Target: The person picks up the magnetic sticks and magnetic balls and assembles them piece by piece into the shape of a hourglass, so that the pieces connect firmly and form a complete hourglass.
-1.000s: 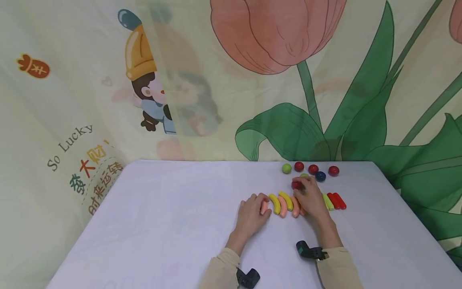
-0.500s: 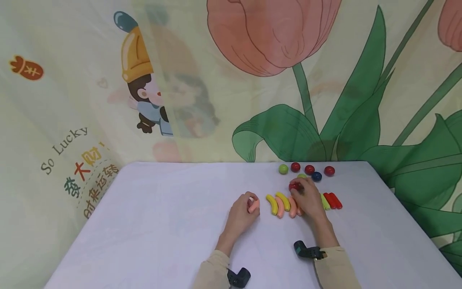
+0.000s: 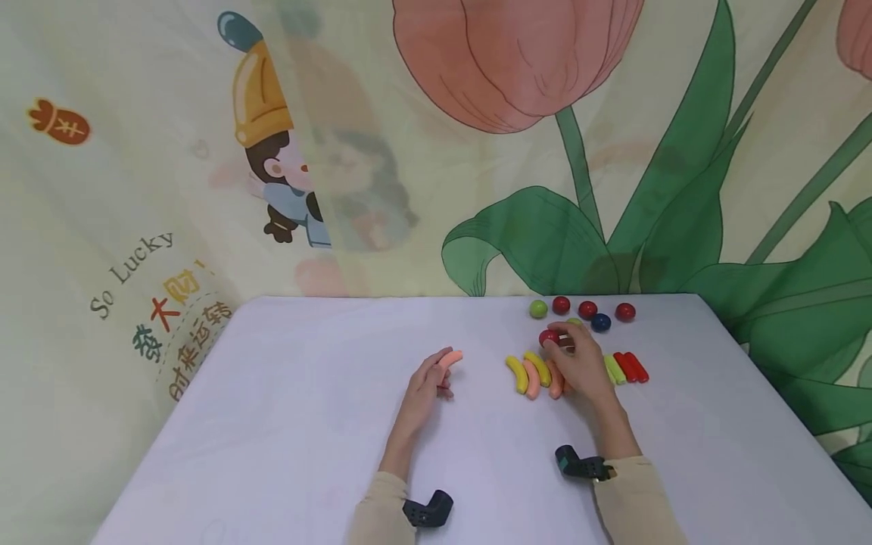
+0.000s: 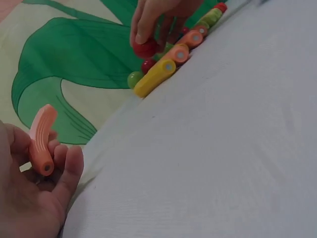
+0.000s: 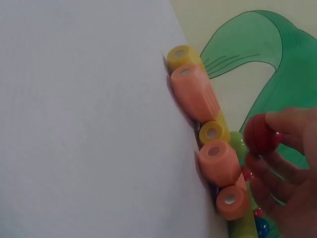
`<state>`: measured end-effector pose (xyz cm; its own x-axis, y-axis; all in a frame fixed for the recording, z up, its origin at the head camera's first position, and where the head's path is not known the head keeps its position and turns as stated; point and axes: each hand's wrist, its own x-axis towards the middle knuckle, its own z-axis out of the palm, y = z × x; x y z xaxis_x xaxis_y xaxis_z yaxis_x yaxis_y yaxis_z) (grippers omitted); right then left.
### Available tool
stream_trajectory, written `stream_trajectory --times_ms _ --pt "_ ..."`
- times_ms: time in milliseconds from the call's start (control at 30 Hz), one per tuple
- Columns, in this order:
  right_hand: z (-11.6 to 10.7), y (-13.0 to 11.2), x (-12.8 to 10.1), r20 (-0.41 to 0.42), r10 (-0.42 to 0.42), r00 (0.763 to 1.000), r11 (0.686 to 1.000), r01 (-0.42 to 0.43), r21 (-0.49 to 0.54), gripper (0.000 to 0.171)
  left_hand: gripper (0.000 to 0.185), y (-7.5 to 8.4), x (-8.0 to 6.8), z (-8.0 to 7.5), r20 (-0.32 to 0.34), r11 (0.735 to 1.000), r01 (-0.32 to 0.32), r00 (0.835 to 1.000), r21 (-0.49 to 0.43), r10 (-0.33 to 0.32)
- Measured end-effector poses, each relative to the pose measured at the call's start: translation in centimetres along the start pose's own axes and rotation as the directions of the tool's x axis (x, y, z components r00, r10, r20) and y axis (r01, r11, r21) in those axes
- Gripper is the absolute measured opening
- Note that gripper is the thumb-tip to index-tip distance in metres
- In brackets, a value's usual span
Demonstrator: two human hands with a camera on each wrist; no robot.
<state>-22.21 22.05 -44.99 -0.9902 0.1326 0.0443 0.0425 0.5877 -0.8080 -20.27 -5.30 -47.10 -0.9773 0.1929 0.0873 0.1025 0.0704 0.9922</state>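
A: Start closest. Seeing what?
B: Seeing a beige left sleeve [image 3: 383, 511] and a beige right sleeve [image 3: 636, 499] over a white table [image 3: 286, 424], plus a left wrist camera [image 3: 431, 509] and a right wrist camera [image 3: 582, 463], both black, beside the cuffs.
A: And beyond, on the left?
B: Reach the left hand [image 3: 418, 392]. Gripping a pink curved piece [image 3: 450, 359] between thumb and bent fingers, tilted, well apart from the row. In the left wrist view, showing a ribbed side and a round spot on the lower end.
A: Holding anything on the right?
B: Yes, pinching a red ball [image 3: 548, 337] in the right hand [image 3: 584, 371], between thumb and fingers. Showing a dark seam from the right wrist.
A: Touching the table or not?
B: Cannot tell.
A: And in the row?
B: Counting from the left: a first yellow piece [image 3: 517, 375], a pink row piece [image 3: 532, 381], a second yellow piece [image 3: 537, 366], then more pink, partly hidden by the right hand. Past that, find light green [image 3: 615, 369] and red pieces [image 3: 633, 367].
A: Farther?
B: Scattered near the far edge: a green ball [image 3: 538, 309], three more red balls [image 3: 587, 309], a dark blue ball [image 3: 601, 322]. Behind everything, see a printed backdrop [image 3: 381, 60] with a large tulip [image 3: 524, 64].
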Motion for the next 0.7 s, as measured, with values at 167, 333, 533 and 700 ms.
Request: stream_trajectory --times_ms 167,333,533,700 --pt "0.4 -0.3 0.0 0.056 0.023 0.998 0.999 -0.025 0.03 0.047 0.038 -0.2 0.4 -0.8 -0.022 0.984 0.063 0.998 -0.167 -0.067" --pt "1.1 -1.2 -0.2 0.068 -0.027 0.997 0.999 0.025 0.036 0.043 0.039 -0.2 0.5 -1.3 0.045 0.952 0.085 0.996 -0.294 -0.075" --pt "2.0 -2.3 -0.7 0.089 -0.05 0.995 0.997 0.044 0.071 0.042 0.035 -0.3 0.2 -1.3 0.074 0.953 0.078 0.995 -0.293 -0.059" --pt "2.4 -2.7 -1.1 0.1 -0.036 0.994 0.997 0.029 0.077 0.041 0.039 -0.6 0.3 -1.1 0.025 0.954 0.036 0.999 -0.298 -0.03"
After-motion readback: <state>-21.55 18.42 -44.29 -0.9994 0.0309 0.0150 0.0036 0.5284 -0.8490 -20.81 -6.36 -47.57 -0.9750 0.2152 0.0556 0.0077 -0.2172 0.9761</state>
